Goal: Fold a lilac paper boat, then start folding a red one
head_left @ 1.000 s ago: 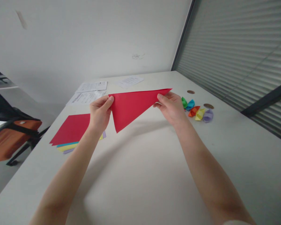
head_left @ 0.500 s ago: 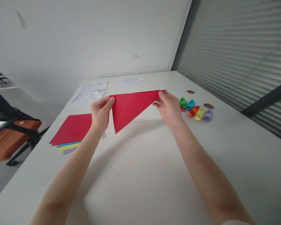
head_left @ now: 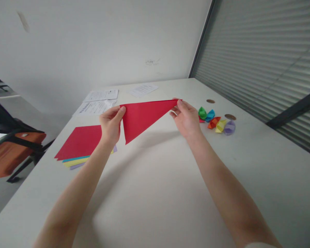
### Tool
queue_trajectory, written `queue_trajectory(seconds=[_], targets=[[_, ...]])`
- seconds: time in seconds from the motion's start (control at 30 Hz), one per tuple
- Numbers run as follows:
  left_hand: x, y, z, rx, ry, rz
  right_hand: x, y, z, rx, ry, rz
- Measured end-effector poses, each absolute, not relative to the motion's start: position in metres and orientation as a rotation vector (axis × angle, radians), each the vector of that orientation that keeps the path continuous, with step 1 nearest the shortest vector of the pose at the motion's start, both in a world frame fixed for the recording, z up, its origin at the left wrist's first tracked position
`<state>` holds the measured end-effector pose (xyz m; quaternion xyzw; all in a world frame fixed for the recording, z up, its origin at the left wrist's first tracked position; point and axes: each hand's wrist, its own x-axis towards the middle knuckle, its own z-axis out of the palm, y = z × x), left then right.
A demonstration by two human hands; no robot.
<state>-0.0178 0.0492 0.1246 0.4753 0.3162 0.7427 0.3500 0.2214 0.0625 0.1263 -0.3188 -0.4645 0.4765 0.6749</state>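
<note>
The red paper triangle point(head_left: 142, 115) is held above the desk point(head_left: 157, 186) between both hands. The left hand point(head_left: 110, 124) pinches its corner at 9 o'clock, thumb on the front. The right hand point(head_left: 186, 117) pinches the narrow tip at 3 o'clock. The third point hangs free toward 6 o'clock.

The fingers behind the sheet are hidden, and its number of layers cannot be told. A stack of coloured sheets point(head_left: 79, 143) at 9 o'clock of the left hand is partly covered by the wrist. At 3 o'clock of the right hand sit 5 folded paper pieces point(head_left: 217, 124).

Compared with 1.0 s ago, the right hand has slid inward, so the tip no longer juts past its fingers.
</note>
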Motion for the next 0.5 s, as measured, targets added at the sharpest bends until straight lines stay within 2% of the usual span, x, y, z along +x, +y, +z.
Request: queue_trajectory(seconds=[0.5], targets=[[-0.0211, 0.0541, 0.1186, 1.228, 0.820, 1.987, 0.2213, 0.0622, 0.1251, -0.713, -0.969, 1.104]])
